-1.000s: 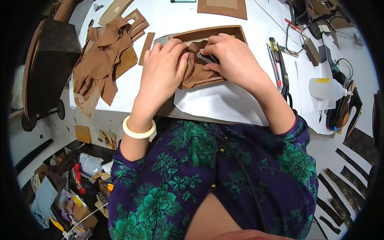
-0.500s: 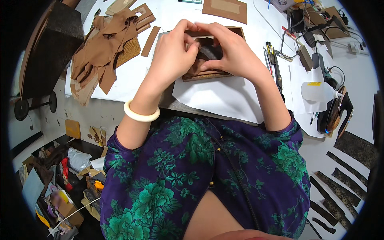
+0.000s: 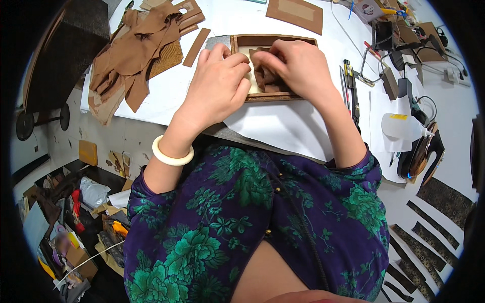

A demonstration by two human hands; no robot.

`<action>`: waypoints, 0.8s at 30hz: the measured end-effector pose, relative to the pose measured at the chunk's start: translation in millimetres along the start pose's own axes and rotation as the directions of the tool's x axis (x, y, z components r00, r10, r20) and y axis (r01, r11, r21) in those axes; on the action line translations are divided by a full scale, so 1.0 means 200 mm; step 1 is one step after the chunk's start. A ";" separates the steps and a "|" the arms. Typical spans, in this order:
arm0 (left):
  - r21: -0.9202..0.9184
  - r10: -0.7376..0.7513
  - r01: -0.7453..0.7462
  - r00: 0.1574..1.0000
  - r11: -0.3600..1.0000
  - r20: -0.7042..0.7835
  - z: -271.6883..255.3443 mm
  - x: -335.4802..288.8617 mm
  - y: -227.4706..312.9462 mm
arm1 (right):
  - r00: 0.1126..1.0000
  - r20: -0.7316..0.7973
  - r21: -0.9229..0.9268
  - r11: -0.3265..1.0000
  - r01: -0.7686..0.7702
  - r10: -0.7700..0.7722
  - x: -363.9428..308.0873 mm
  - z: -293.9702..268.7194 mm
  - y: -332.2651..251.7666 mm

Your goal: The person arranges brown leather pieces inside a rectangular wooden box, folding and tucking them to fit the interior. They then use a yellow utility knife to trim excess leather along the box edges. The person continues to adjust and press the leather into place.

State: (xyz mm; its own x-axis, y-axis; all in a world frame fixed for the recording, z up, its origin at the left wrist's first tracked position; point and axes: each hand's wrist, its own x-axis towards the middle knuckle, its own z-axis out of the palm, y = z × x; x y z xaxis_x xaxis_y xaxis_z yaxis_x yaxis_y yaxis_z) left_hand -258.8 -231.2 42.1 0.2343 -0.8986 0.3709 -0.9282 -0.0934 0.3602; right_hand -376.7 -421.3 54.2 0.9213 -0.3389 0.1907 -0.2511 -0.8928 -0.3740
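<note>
A shallow brown wooden box [image 3: 273,96] with a pale inside lies on the white-covered table in front of me. Inside it, toward the right, is a crumpled dark brown piece of leather [image 3: 264,77]. My right hand [image 3: 300,65] reaches over the box from the right, its thumb and curled fingers closed on the top of that leather. My left hand [image 3: 220,78] is over the box's left wall, fingers bent inward and closed. Whatever may be in its fingers is hidden.
Brown leather scraps [image 3: 134,55] and a narrow brown strip [image 3: 197,47] lie to the left. A flat brown panel [image 3: 295,15] is beyond the box. On the right are a black cutter [image 3: 349,81], a translucent squeeze bottle [image 3: 402,126] and tangled cables.
My hands, close together over the box before, have parted: the left drew toward the left wall, the right stayed over the leather. The leather shows more crumpled, with the pale inside exposed beside it.
</note>
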 end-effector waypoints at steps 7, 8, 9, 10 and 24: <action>0.105 0.082 -0.107 0.972 0.989 0.219 -0.05 0.03 -0.01 | 0.993 0.084 0.087 0.994 0.070 -0.077 0.01 0.03 0.03; 0.109 0.093 -0.121 0.969 0.987 0.230 -0.05 0.03 -0.01 | 0.992 0.072 0.162 0.982 0.093 -0.106 0.01 0.02 0.05; 0.112 0.111 -0.141 0.964 0.984 0.243 -0.06 0.04 -0.01 | 0.985 0.064 0.264 0.955 0.139 -0.161 0.00 0.02 0.06; 0.114 0.128 -0.161 0.958 0.980 0.257 -0.06 0.04 -0.01 | 0.970 0.086 0.270 0.942 0.198 -0.229 0.00 0.02 0.08; 0.076 0.109 -0.139 0.942 0.987 0.318 -0.06 0.02 0.00 | 0.960 0.138 0.375 0.910 0.179 -0.245 0.02 0.04 0.11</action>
State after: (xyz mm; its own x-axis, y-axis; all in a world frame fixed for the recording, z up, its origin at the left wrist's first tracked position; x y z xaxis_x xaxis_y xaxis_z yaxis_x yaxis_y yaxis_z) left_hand -254.5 -229.3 53.1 0.0280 -0.9928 0.1166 -0.9710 0.0007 0.2392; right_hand -376.5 -439.4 40.5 0.9865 -0.0655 0.1498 0.0475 -0.7618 -0.6461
